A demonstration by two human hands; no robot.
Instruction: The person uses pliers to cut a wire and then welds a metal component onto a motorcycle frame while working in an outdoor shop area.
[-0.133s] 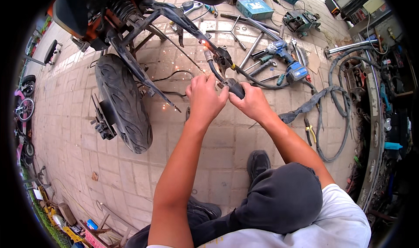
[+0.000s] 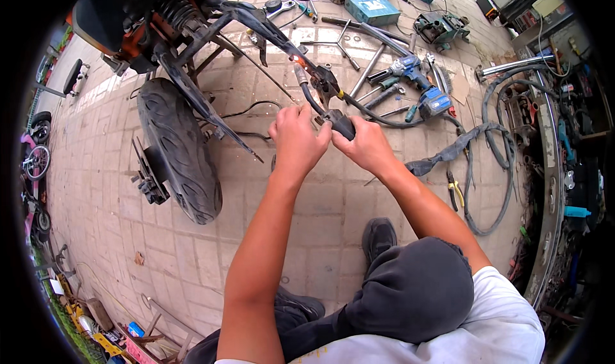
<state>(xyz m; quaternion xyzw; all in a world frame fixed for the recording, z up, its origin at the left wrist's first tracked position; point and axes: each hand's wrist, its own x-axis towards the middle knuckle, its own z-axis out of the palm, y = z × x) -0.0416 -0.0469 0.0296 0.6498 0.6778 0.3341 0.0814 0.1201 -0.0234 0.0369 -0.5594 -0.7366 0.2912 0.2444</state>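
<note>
A welding torch (image 2: 312,98) with a curved neck and black handle is held between both hands. Its nozzle end meets the dark tube frame (image 2: 280,36) of a motorbike or scooter, where an orange glow and a few sparks show. My right hand (image 2: 366,145) is closed round the handle from the right. My left hand (image 2: 296,137) is closed at the front of the handle, its thumb against it and its other fingers curled, partly hidden. A dark cable (image 2: 400,128) runs off to the right behind the handle.
The rear tyre (image 2: 181,149) stands left of my left hand. Beyond my right hand lie a blue cordless impact wrench (image 2: 423,85), a T-handled wrench (image 2: 343,42) and several bars. Yellow-handled pliers (image 2: 455,191) and looped cable (image 2: 506,172) lie right. Teal case (image 2: 371,10) stands far off.
Fewer sparks fly around the torch and tyre now. Hands and torch have shifted very slightly left in the picture, along with most of the scene; both grips look the same.
</note>
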